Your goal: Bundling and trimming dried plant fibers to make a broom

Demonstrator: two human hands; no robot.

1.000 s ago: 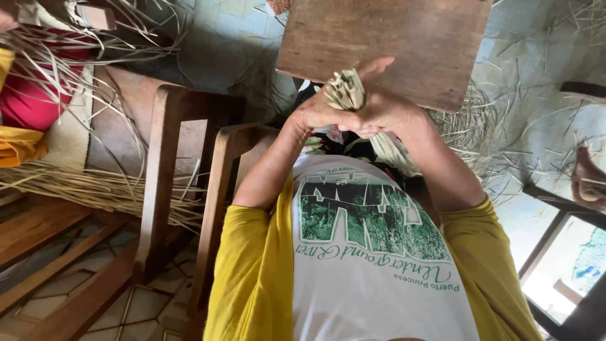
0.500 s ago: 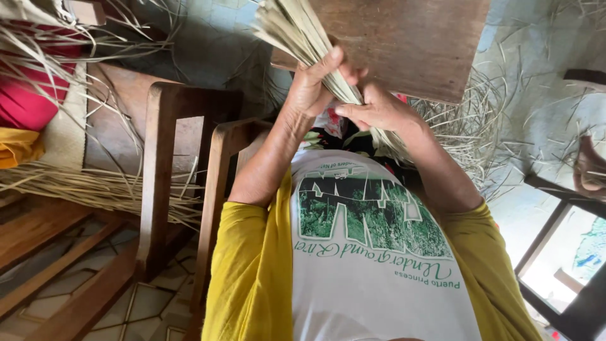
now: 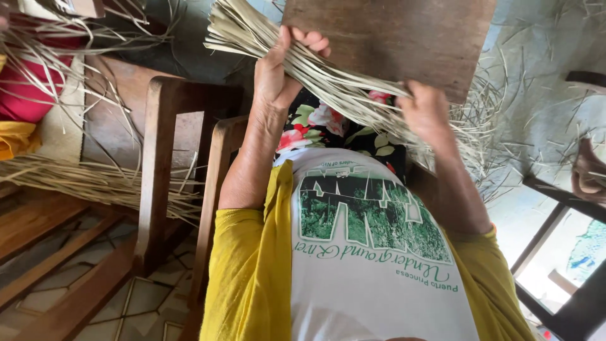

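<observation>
Strands of dry straw (image 3: pixel 95 180) lie heaped across the wooden chair (image 3: pixel 158 164) at your left, and more loose straw (image 3: pixel 486 113) is scattered on the pale floor (image 3: pixel 536 95) to your right. Just beyond your hands sits a dark wooden board (image 3: pixel 404 38), close behind the bundle. Red and yellow cloth (image 3: pixel 19 107) sits at the far left edge. Your bundle of dried palm strips (image 3: pixel 315 72) stretches slantwise over your lap, its fanned ends pointing up and left. Your left hand (image 3: pixel 278 69) is closed around it near the fanned end, thumb raised, forearm reaching forward. Your right hand (image 3: pixel 426 110) clasps the lower part, knuckles up, wrist bent.
</observation>
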